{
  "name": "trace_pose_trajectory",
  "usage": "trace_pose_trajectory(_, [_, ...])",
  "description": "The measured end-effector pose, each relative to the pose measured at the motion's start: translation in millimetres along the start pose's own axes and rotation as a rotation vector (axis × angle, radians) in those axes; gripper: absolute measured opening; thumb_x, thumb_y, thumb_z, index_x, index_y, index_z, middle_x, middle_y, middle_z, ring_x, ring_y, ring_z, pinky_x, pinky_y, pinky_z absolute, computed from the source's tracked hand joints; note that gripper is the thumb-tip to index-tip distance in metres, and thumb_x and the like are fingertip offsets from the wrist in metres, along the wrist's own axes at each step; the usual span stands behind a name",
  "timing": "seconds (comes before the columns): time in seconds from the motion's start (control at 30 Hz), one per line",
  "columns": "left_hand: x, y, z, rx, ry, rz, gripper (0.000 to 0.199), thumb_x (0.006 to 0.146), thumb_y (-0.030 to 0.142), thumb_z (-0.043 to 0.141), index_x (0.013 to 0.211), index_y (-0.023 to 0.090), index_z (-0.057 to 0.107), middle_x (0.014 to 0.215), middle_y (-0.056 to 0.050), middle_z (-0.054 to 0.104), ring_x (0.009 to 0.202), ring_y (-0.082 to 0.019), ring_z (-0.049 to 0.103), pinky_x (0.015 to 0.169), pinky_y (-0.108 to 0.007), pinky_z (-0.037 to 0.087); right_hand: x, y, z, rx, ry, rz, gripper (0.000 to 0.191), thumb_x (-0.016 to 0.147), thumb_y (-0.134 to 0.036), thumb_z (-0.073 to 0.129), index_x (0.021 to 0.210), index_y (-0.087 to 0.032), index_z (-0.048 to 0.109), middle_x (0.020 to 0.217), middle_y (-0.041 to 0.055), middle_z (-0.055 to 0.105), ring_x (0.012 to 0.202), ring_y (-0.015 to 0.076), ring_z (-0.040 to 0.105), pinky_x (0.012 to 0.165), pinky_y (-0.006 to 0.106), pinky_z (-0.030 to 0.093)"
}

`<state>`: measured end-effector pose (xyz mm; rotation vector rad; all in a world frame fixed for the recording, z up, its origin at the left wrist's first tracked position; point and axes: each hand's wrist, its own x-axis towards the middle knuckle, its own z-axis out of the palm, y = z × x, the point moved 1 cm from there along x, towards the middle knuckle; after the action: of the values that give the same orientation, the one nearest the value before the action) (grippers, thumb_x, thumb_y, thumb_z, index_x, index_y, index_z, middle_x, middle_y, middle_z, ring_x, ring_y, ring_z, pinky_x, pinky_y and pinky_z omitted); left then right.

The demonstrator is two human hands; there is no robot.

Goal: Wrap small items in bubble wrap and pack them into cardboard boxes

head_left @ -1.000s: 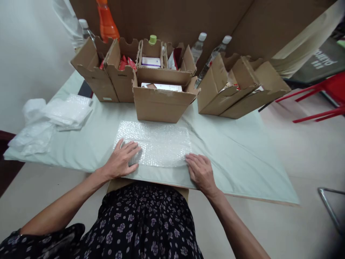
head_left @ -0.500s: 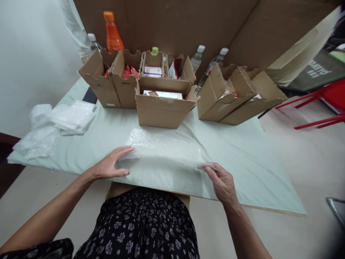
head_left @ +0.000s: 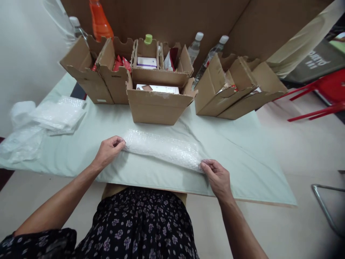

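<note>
While the left hand (head_left: 108, 149) pinches bubble wrap (head_left: 163, 148) at one end, the right hand (head_left: 219, 178) holds the other between fingers (head_left: 210, 169).

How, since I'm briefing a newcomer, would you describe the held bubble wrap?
On the green-covered table, find the front middle cardboard box. In front of it stretches the bubble wrap strip. Unlike the stacked bubble wrap at far left, it is pinched at both ends, by left hand and right hand.
</note>
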<state>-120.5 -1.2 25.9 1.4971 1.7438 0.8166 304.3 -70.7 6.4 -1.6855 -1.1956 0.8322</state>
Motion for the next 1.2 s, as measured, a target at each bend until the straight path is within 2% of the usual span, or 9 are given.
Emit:
trace_pose_trajectory(0.2, [11.3, 7.8, 3.2, 0.17, 0.043, -0.012, 0.028, 0.08, 0.047, 0.056, 0.079, 0.021, 0.067, 0.073, -0.001, 0.07, 0.068, -0.018, 0.061, 0.069, -0.031, 0.047, 21.2, -8.1, 16.5, -0.039, 0.181, -0.075, 0.031, 0.082, -0.05, 0.071, 0.086, -0.019, 0.07, 0.076, 0.0037, 0.072, 0.068, 0.0175, 0.064, 0.067, 0.032, 0.054])
trace_pose_trajectory(0.37, [21.7, 9.9, 6.2, 0.355, 0.056, -0.031, 0.03, 0.083, 0.048, 0.051, 0.084, 0.023, 0.066, 0.076, -0.003, 0.071, 0.071, -0.021, 0.065, 0.073, -0.033, 0.048, 47.0, -2.7, 32.8, -0.304, 0.19, -0.129, 0.034, 0.088, -0.054, 0.062, 0.09, -0.021, 0.069, 0.077, 0.0037, 0.072, 0.068, 0.0183, 0.062, 0.07, 0.032, 0.053])
trace_pose_trajectory(0.47, [23.7, 9.8, 8.4, 0.485, 0.03, -0.014, 0.03, 0.086, 0.046, 0.048, 0.087, 0.022, 0.067, 0.083, -0.006, 0.073, 0.076, -0.024, 0.067, 0.075, -0.036, 0.049, 54.4, 4.4, 35.7, -0.528, 0.173, -0.173, 0.042, 0.09, -0.058, 0.057, 0.101, -0.019, 0.071, 0.08, 0.0052, 0.072, 0.069, 0.0204, 0.062, 0.077, 0.037, 0.052])
trace_pose_trajectory(0.63, [20.2, 9.5, 7.5, 0.678, 0.065, 0.059, 0.047, 0.088, 0.043, 0.052, 0.123, 0.016, 0.065, 0.111, -0.014, 0.073, 0.099, -0.033, 0.07, 0.075, -0.039, 0.052, 47.8, 5.3, 26.1, -0.694, 0.103, -0.158, 0.05, 0.091, -0.057, 0.058, 0.12, -0.018, 0.069, 0.1, 0.0102, 0.073, 0.073, 0.0214, 0.06, 0.077, 0.038, 0.05])
trace_pose_trajectory(0.73, [23.1, 7.3, 5.0, 0.716, 0.035, 0.01, 0.048, 0.088, 0.045, 0.057, 0.127, 0.018, 0.064, 0.108, -0.012, 0.074, 0.098, -0.033, 0.07, 0.074, -0.039, 0.052, 47.5, 1.5, 23.0, -0.673, 0.023, -0.058, 0.051, 0.086, -0.056, 0.061, 0.12, -0.019, 0.069, 0.099, 0.0083, 0.072, 0.067, 0.0193, 0.057, 0.072, 0.037, 0.049])
trace_pose_trajectory(0.83, [29.1, 5.9, 4.4, 0.706, -0.021, -0.047, 0.036, 0.086, 0.043, 0.06, 0.115, 0.023, 0.068, 0.087, -0.005, 0.075, 0.082, -0.028, 0.07, 0.065, -0.034, 0.047, 55.7, -3.8, 26.8, -0.647, -0.032, -0.017, 0.047, 0.08, -0.052, 0.064, 0.114, -0.02, 0.071, 0.092, 0.0053, 0.071, 0.065, 0.0184, 0.057, 0.067, 0.034, 0.047])
trace_pose_trajectory(1.0, [33.0, 6.6, -2.0, 0.661, -0.095, -0.034, 0.016, 0.081, 0.04, 0.061, 0.076, 0.025, 0.063, 0.066, -0.001, 0.067, 0.063, -0.021, 0.061, 0.057, -0.03, 0.038, 59.6, -20.9, 30.5, -0.561, -0.127, 0.015, 0.021, 0.074, -0.044, 0.065, 0.075, -0.023, 0.061, 0.058, -0.0028, 0.056, 0.055, 0.0158, 0.05, 0.057, 0.029, 0.037])
trace_pose_trajectory(1.1, [40.3, 4.9, -17.5, 0.641, -0.101, 0.014, 0.017, 0.081, 0.038, 0.058, 0.071, 0.024, 0.06, 0.074, -0.004, 0.068, 0.068, -0.023, 0.062, 0.062, -0.032, 0.042, 37.3, -34.6, 27.7, -0.403, -0.188, 0.001, 0.028, 0.078, -0.046, 0.064, 0.066, -0.023, 0.053, 0.058, -0.0021, 0.055, 0.056, 0.0147, 0.05, 0.057, 0.029, 0.039])
trace_pose_trajectory(1.2, [58.7, 5.4, -31.6, 0.709, -0.041, 0.114, 0.014, 0.081, 0.035, 0.059, 0.075, 0.023, 0.064, 0.089, -0.009, 0.071, 0.085, -0.028, 0.066, 0.073, -0.036, 0.046, -2.4, -45.5, 34.0, -0.185, -0.32, 0.036, 0.026, 0.082, -0.047, 0.065, 0.08, -0.021, 0.061, 0.065, -0.001, 0.059, 0.058, 0.0153, 0.053, 0.057, 0.028, 0.042])
